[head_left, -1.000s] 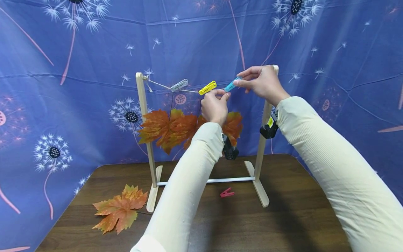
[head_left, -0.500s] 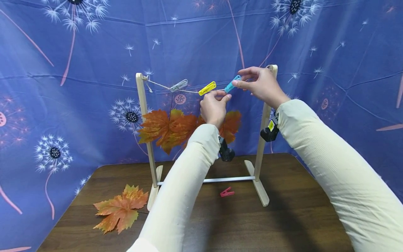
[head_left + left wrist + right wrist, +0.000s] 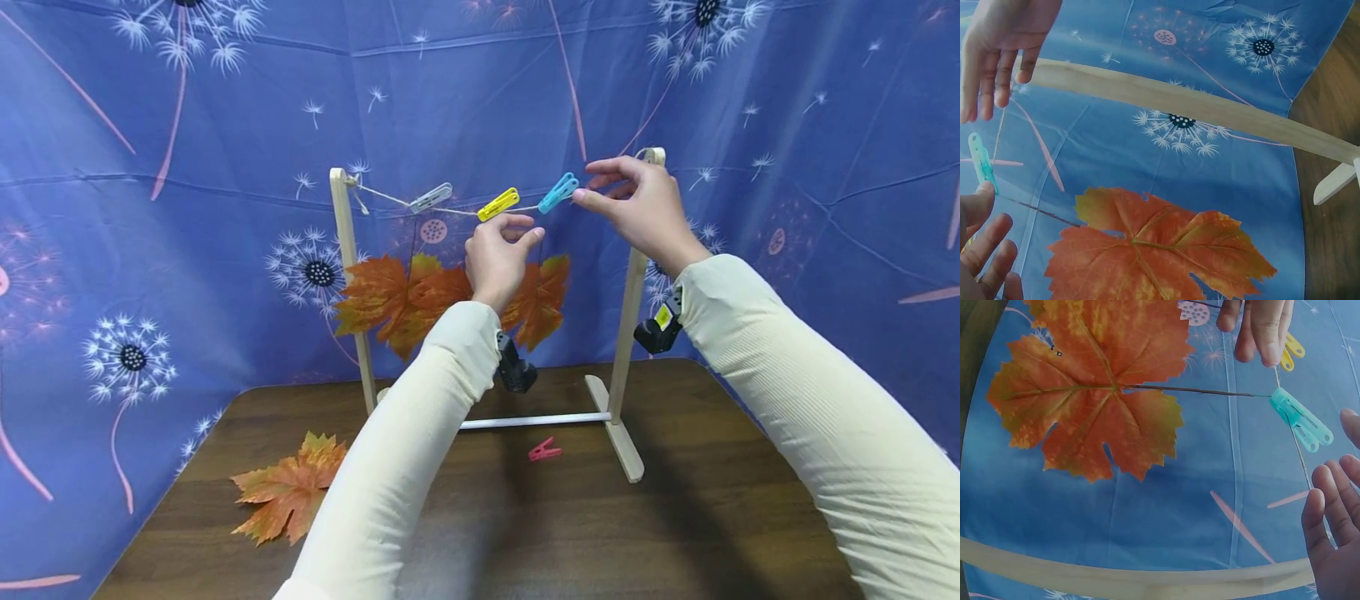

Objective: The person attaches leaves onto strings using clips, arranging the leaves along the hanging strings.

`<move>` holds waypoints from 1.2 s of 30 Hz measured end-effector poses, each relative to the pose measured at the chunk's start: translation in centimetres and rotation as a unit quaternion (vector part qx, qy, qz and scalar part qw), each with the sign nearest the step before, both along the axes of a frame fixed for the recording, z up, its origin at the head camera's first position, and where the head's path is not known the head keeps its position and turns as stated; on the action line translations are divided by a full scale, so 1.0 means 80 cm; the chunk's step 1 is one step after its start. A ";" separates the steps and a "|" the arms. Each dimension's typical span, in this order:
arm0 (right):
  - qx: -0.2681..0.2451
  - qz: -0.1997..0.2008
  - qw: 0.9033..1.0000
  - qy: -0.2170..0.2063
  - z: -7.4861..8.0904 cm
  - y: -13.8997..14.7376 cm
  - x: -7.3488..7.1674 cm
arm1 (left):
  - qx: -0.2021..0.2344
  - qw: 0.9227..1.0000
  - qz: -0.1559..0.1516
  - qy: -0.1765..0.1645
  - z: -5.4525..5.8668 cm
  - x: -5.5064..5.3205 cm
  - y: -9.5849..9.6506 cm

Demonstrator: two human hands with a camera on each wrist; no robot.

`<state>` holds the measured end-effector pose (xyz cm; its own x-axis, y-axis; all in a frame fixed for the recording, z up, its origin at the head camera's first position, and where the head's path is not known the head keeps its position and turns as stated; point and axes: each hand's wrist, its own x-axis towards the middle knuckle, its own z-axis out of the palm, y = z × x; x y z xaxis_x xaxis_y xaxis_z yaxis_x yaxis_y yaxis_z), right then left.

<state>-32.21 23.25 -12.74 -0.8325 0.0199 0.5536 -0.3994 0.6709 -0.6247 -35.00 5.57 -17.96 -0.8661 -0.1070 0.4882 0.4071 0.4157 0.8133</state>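
Observation:
A light-blue clothespin [image 3: 558, 193] clips a leaf's thin stem to the string [image 3: 386, 196]; the right wrist view shows the stem end in the tip of the clothespin [image 3: 1300, 419]. Its orange autumn leaf [image 3: 1107, 390] hangs below. My right hand [image 3: 647, 207] is just right of the clothespin, thumb and fingers spread and apart from it. Just below the yellow clothespin [image 3: 498, 204], my left hand [image 3: 497, 260] has its fingers loose, holding nothing. A grey clothespin [image 3: 432, 198] is further left on the string, above more orange leaves [image 3: 386, 300], partly hidden by the left arm.
The string runs between the wooden posts [image 3: 628, 333] of a stand with a white crossbar [image 3: 536, 422]. On the brown table [image 3: 600, 533] lie a red clothespin [image 3: 544, 450] and, at left, another autumn leaf [image 3: 285, 496], partly behind the left sleeve. A blue patterned cloth [image 3: 225, 250] hangs behind.
The right hand has let go of the light-blue clothespin and drawn back right. The left hand has moved left and down from the stem, its fingers parting. The clothespin stays on the string.

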 end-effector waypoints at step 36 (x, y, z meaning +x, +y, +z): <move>-0.019 0.073 0.995 -0.068 -0.134 0.014 0.032 | -0.079 0.992 -0.074 0.057 -0.076 0.056 -0.181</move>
<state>-29.68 24.41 -23.46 -0.8951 -0.0880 0.4372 -0.4011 0.5872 -0.7031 -30.53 -8.92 -24.07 -0.8051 0.1042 0.5839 0.5588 0.4633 0.6878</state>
